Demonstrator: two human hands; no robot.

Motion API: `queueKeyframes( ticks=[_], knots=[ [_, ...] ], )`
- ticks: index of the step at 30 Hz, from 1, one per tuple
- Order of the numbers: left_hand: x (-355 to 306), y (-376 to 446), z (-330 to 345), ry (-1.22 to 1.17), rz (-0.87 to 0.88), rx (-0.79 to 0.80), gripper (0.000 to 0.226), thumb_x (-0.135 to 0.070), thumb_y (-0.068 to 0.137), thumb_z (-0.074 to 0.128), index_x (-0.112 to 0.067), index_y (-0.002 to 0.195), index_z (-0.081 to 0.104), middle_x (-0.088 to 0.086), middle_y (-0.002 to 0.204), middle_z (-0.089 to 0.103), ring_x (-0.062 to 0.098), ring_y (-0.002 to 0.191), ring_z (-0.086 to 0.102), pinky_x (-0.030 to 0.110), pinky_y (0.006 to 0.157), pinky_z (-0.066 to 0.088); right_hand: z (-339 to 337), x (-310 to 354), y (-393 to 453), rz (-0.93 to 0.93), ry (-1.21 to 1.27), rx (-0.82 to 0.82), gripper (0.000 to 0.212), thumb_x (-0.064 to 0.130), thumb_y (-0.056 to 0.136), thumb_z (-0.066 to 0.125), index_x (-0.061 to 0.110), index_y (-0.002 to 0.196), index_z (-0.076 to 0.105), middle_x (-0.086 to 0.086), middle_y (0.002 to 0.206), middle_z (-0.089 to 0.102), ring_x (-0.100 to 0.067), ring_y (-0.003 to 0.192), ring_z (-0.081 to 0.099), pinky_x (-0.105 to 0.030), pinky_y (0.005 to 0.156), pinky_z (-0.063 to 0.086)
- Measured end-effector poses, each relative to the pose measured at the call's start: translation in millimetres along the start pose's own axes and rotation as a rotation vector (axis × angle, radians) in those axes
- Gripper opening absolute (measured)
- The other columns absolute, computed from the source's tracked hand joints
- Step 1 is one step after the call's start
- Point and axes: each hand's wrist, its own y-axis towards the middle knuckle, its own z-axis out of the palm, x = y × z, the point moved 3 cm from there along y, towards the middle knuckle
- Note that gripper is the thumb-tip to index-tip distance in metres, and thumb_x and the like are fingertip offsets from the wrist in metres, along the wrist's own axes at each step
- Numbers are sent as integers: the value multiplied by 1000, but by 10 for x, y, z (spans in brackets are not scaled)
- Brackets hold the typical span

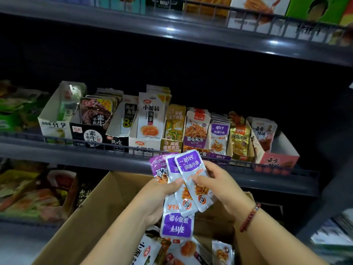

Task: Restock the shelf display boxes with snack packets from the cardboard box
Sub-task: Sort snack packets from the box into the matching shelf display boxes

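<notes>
My left hand (pixel 158 196) grips a fanned bunch of purple-and-silver fish snack packets (pixel 172 197) above the open cardboard box (pixel 91 213). My right hand (pixel 215 184) pinches the front packet (pixel 193 176) of the bunch at its right edge. One packet hangs upside down at the bottom of the bunch. More packets (pixel 172 249) lie loose in the box. On the middle shelf, just above my hands, stands the matching purple display box (pixel 219 136) holding the same packets upright.
A row of display boxes fills the middle shelf behind a low wire rail (pixel 76 143); a pink box (pixel 275 150) at its right end looks partly filled. More goods sit on the top shelf (pixel 210 25) and lower left shelf (pixel 34 192).
</notes>
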Motion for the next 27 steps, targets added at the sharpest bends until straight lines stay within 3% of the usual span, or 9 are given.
queueKeyframes(
  ticks=[3, 6, 11, 18, 22, 27],
  knots=[
    [4, -6, -21, 61, -10, 27, 41, -12, 75, 70, -6, 114, 61, 18, 104, 73, 37, 95, 70, 52, 86, 54, -31, 16, 35, 31, -33, 81, 37, 13, 85, 68, 33, 113, 56, 3, 105, 70, -18, 95, 69, -44, 83, 57],
    [2, -15, -2, 107, 2, 50, 43, -12, 73, 71, -7, 114, 62, 18, 105, 73, 37, 97, 70, 53, 89, 53, -36, -8, 58, 55, 22, 113, 38, 6, 83, 68, 26, 113, 57, -3, 104, 72, -21, 94, 70, -47, 87, 55],
    [13, -5, 2, 84, 5, 33, 28, -1, 88, 61, -7, 115, 60, 17, 104, 73, 35, 94, 71, 49, 84, 55, -82, -138, 108, 95, 88, -34, 28, 7, 81, 70, 18, 107, 63, -5, 98, 74, -25, 90, 71, -52, 86, 54],
    [15, 84, -68, -78, 17, -133, 30, -2, 87, 63, -4, 116, 57, 21, 102, 72, 39, 90, 71, 53, 82, 55, -155, -236, 127, 173, 291, -175, 20, 3, 85, 63, 9, 105, 63, -12, 94, 73, -29, 85, 71, -50, 79, 57],
    [-12, 108, -79, -231, 88, -221, 27, -3, 92, 59, -5, 119, 57, 21, 108, 70, 38, 94, 69, 55, 85, 53, -105, -286, 66, 282, 478, -96, 21, -3, 85, 59, 3, 105, 61, -18, 97, 72, -32, 86, 70, -42, 69, 56],
    [-4, 110, -50, -366, 165, -299, 26, -6, 94, 57, -3, 119, 58, 20, 110, 69, 37, 94, 68, 55, 86, 52, 115, -361, -80, 386, 497, 38, 21, -5, 83, 61, -7, 104, 61, -19, 85, 73, -27, 70, 72, -36, 62, 58]
  ],
)
